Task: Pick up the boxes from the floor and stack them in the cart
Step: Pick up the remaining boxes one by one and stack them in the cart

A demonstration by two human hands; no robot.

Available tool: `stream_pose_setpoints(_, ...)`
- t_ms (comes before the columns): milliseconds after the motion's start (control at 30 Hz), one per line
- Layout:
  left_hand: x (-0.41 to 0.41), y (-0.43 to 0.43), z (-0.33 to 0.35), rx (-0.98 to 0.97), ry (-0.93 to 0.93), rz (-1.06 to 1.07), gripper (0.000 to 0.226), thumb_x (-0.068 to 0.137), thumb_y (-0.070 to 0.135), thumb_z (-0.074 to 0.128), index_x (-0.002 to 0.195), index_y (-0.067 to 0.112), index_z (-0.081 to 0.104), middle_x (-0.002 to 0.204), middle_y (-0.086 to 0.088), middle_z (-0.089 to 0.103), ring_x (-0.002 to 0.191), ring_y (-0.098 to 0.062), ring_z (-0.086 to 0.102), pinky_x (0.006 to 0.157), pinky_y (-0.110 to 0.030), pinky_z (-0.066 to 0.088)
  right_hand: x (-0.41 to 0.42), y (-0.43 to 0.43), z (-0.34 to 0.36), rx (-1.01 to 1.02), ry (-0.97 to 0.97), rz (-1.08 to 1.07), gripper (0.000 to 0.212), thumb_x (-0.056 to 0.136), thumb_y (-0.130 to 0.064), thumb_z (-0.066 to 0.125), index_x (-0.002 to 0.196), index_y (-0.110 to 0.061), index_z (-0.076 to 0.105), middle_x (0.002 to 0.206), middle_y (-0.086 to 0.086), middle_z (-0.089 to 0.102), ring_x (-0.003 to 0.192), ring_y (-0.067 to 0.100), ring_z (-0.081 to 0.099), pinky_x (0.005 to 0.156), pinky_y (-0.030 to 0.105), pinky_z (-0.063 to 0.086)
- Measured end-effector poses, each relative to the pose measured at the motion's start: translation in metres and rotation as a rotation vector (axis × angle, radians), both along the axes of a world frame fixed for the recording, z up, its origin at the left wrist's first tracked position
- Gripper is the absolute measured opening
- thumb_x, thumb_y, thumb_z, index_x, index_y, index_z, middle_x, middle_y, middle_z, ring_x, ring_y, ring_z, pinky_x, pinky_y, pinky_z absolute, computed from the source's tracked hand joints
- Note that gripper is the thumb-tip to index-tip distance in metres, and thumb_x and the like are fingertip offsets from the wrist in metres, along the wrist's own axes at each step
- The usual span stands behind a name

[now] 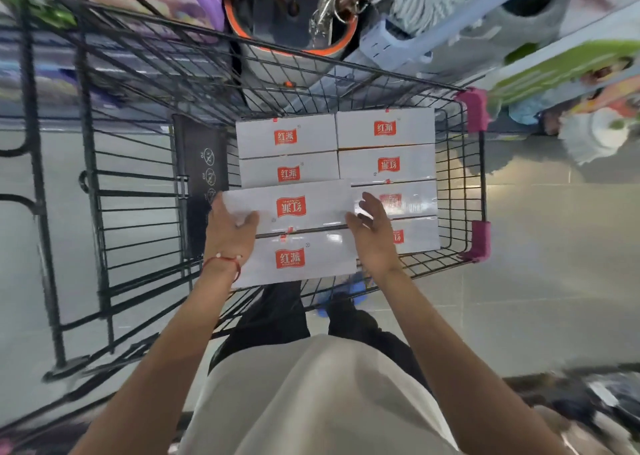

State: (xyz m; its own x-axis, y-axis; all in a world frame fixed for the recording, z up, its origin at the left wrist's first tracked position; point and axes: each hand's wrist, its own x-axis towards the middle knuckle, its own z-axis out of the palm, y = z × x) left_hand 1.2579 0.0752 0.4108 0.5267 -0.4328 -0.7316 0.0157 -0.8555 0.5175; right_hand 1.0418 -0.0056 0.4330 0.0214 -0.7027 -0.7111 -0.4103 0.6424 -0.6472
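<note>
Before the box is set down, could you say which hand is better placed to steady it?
Probably left: left hand holds the box end, thumb on top; right hand is open alongside.

A thin red cord bracelet [223,264] (threaded with small white beads) is worn at the wrist of the left hand [230,232]. The torso is covered by a pale cream top [318,402], and both forearms are left bare. Black trousers [277,316] are seen below, and what may be blue footwear [349,291] is glimpsed, blurred.

white boxes [287,135], red "红派" labels [285,137]
</note>
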Motion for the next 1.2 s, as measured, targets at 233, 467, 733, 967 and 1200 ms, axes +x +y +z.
stream_pose_setpoints(233, -0.054, -0.003, 0.045, -0.212, -0.124, -0.132, 0.059, 0.098, 0.021, 0.061, 0.152, 0.016, 0.037, 0.156, -0.003, 0.04, 0.141, -0.021, 0.039, 0.12, -0.032, 0.025, -0.061, 0.038, 0.033, -0.223, -0.09, -0.248, 0.033, 0.102, -0.001, 0.058, 0.131, -0.014, 0.064, 0.122, -0.003, 0.068, 0.101, -0.001, 0.064, 0.088, 0.01, 0.047)
stream_pose_setpoints(467, -0.152, -0.003, 0.073, -0.371, -0.004, -0.388, 0.041, 0.099, 0.01, 0.059, 0.139, 0.013, 0.053, 0.138, -0.006, 0.058, 0.121, -0.022, 0.058, 0.099, -0.015, 0.044, -0.134, 0.078, 0.06, -0.357, -0.197, -0.444, 0.027, 0.101, -0.001, 0.059, 0.117, -0.02, 0.07, 0.114, 0.003, 0.074, 0.107, 0.013, 0.07, 0.096, 0.029, 0.056)
stream_pose_setpoints(733, -0.284, 0.016, 0.107, -0.471, 0.046, -0.667, 0.032, 0.098, 0.013, 0.058, 0.13, 0.021, 0.059, 0.12, 0.004, 0.066, 0.106, -0.005, 0.06, 0.09, -0.012, 0.045, -0.243, 0.133, 0.087, -0.489, -0.266, -0.661, 0.024, 0.096, -0.008, 0.062, 0.114, -0.021, 0.071, 0.111, 0.003, 0.075, 0.108, 0.025, 0.069, 0.094, 0.03, 0.053)
stream_pose_setpoints(967, -0.409, 0.021, 0.12, -0.535, 0.131, -0.935, 0.037, 0.096, 0.004, 0.058, 0.132, 0.013, 0.059, 0.121, -0.002, 0.067, 0.104, -0.002, 0.062, 0.099, -0.019, 0.048, -0.345, 0.181, 0.106, -0.557, -0.242, -0.839, 0.025, 0.096, -0.008, 0.063, 0.117, -0.018, 0.07, 0.109, 0.003, 0.076, 0.104, 0.014, 0.069, 0.089, 0.021, 0.05)
stream_pose_setpoints(1200, -0.52, 0.004, 0.117, -0.609, 0.214, -1.141, 0.035, 0.094, 0.0, 0.059, 0.122, 0.02, 0.062, 0.113, 0.0, 0.069, 0.101, 0.003, 0.063, 0.095, -0.02, 0.049, -0.434, 0.202, 0.108, -0.558, -0.224, -1.064, 0.025, 0.1, -0.006, 0.061, 0.118, -0.021, 0.07, 0.109, -0.002, 0.076, 0.105, 0.014, 0.069, 0.094, 0.023, 0.053)
